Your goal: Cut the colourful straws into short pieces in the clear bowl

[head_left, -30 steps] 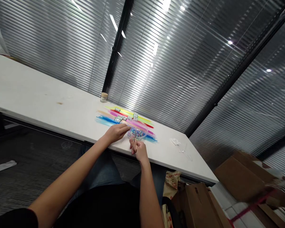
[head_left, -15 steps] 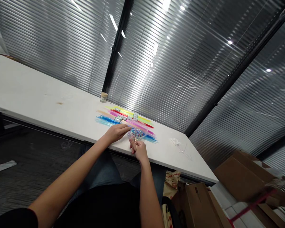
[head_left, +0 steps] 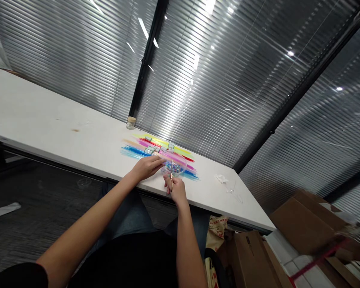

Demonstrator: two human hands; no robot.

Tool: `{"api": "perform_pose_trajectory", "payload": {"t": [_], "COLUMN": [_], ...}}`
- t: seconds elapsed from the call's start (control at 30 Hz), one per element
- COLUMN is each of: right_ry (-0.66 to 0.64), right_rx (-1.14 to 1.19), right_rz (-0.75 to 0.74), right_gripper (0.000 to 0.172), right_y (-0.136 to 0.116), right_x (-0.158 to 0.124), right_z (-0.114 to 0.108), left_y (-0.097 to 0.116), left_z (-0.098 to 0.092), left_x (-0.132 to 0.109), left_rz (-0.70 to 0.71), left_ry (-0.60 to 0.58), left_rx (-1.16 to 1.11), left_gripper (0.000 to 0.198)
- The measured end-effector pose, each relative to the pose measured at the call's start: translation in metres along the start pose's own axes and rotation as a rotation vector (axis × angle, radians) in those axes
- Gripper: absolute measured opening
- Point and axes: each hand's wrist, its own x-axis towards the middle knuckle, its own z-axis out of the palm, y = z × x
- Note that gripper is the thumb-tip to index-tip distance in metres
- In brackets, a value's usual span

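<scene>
My right hand point(head_left: 177, 189) grips a pair of scissors point(head_left: 171, 175), blades pointing away from me over a clear round bowl point(head_left: 186, 165). Small blue, pink and purple pieces point(head_left: 174, 168) lie in the bowl. At the bowl's left rim my left hand point(head_left: 150, 166) is closed in a pinch, its fingertips near the blades; what it holds is too small to make out. Behind and beside the bowl spread bundles of thin coloured strips point(head_left: 132, 151) in blue, pink, red, yellow and orange. Several small labelled packets point(head_left: 149, 150) rest on them.
A small jar with a tan lid point(head_left: 131, 122) stands at the back edge of the white table point(head_left: 87, 148). Crumpled clear plastic point(head_left: 232, 190) lies to the right. Cardboard boxes point(head_left: 249, 256) and a paper bag point(head_left: 216, 232) crowd the floor at right. Blinds-covered glass point(head_left: 198, 100) rises behind.
Both hands keep almost the same place over the bowl. The scissor blades have shifted very slightly; nothing else has visibly moved.
</scene>
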Motion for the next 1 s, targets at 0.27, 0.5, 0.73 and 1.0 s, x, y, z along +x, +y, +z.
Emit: {"api": "perform_pose_trajectory", "payload": {"t": [0.27,0.5,0.73,1.0], "right_ry": [0.033,0.073,0.021,-0.009], "right_rx": [-0.023,0.006,0.01,-0.037], "right_rz": [0.011,0.022,0.015,0.013], "right_gripper": [0.05,0.05,0.052,0.052], "right_y": [0.0025,-0.0012,0.0006,-0.004], "right_x": [0.0013,0.0007,-0.0007,-0.0022], "right_z": [0.0015,0.0012,0.0002,-0.0003], "left_y": [-0.002,-0.0003,0.0011,0.0024], "left_z": [0.0033,0.0014,0.0007,0.0003], "left_x": [-0.0027,-0.0015,0.0004,0.0011], "left_rz": [-0.05,-0.063,-0.068,0.039], "left_ry": [0.003,0.007,0.031,0.022], "left_rx": [-0.009,0.009,0.01,0.006], "left_gripper": [0.017,0.014,0.013,0.01]}}
